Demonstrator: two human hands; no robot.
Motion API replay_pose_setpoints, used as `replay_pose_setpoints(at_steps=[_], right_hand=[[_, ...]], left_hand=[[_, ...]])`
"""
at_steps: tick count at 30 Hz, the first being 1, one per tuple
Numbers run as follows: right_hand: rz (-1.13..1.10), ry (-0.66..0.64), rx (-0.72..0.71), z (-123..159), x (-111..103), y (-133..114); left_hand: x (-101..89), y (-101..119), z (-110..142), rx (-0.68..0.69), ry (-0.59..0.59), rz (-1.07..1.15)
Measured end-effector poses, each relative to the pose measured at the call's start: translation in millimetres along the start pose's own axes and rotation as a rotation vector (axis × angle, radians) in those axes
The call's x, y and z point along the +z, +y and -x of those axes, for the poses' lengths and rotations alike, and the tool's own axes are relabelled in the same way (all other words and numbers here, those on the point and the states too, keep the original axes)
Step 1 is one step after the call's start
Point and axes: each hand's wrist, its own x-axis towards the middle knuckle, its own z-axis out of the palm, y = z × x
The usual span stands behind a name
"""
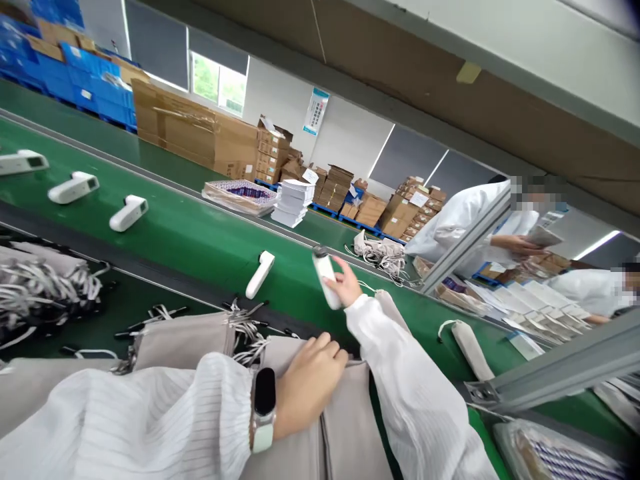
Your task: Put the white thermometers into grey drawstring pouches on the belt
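My right hand (345, 283) reaches out over the green conveyor belt (200, 233) and is closed around a white handheld device (325, 277). My left hand (307, 383) rests with curled fingers on a stack of grey drawstring pouches (345, 427) in front of me, pressing on the top pouch. Another white device (260, 273) lies on the belt just left of the one I hold. Three more white devices (129, 213) lie further left along the belt.
Bundled pouches with white cords (45, 280) pile at the left. A filled grey pouch (470, 350) lies on the belt at right. White booklets (293, 200) and a wrapped tray (240, 195) sit beyond the belt. Two people in white coats (465, 223) work at right behind an aluminium frame (565, 370).
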Motion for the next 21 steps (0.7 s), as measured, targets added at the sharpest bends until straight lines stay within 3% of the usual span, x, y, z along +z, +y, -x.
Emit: replay_pose_setpoints(at_steps=[3, 6, 11, 15, 18, 21], right_hand=[[-0.514, -0.066, -0.005, 35, -41, -25], [-0.637, -0.176, 0.008, 66, -62, -51], [-0.69, -0.277, 0.112, 83, -60, -63], [-0.584, -0.42, 0.242, 85, -55, -63], [-0.507, -0.528, 0.228, 87, -53, -60], [-0.508, -0.583, 0.184, 89, -48, -54]], left_hand=[[-0.7, -1, -2, -0.017, 0.006, 0.076], [-7.0, 3, -4, -0.037, 0.019, 0.213], [-18.7, 5, -7, -0.128, 0.095, 0.409], [-25.9, -1, -10, -0.239, 0.291, 0.487], [-30.9, -5, -11, -0.219, 0.411, 0.508], [-33.8, -7, -12, -0.182, 0.414, 0.502]])
